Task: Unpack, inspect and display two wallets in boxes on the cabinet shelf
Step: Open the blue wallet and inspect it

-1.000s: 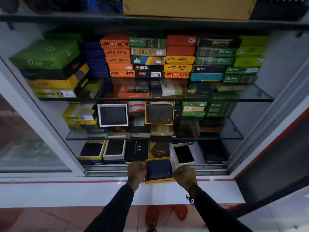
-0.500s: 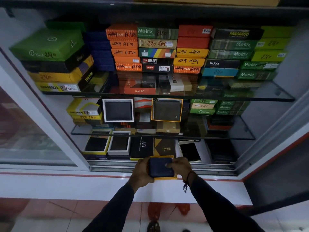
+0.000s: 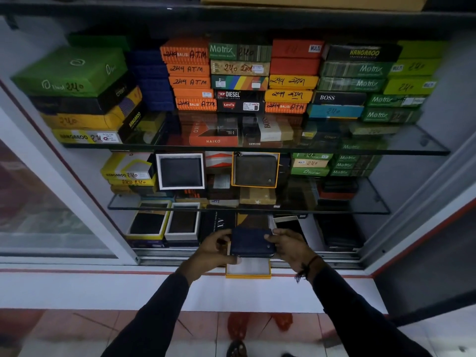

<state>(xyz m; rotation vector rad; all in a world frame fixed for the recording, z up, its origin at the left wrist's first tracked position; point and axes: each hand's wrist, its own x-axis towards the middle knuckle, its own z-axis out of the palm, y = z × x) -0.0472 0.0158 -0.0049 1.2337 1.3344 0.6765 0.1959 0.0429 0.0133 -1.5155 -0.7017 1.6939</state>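
A dark blue wallet (image 3: pixel 251 242) is held between both hands just above its yellow-rimmed box (image 3: pixel 248 271), which lies on the white ledge with its pale inside showing. My left hand (image 3: pixel 212 249) grips the wallet's left edge and my right hand (image 3: pixel 289 245) grips its right edge. On the middle glass shelf a grey-brown zip wallet stands upright in an orange-rimmed box (image 3: pixel 255 170), next to a black wallet in a white-rimmed box (image 3: pixel 181 171).
Stacks of coloured wallet boxes (image 3: pixel 239 76) fill the top glass shelf (image 3: pixel 422 145). Open boxes with dark wallets (image 3: pixel 164 222), a black AX box (image 3: pixel 219 225) and a phone (image 3: pixel 288 224) lie on the bottom shelf. A sliding glass door (image 3: pixel 51 202) is at the left.
The wallet has come up out of the yellow box, which now shows empty on the ledge. Both hands rose slightly with it.
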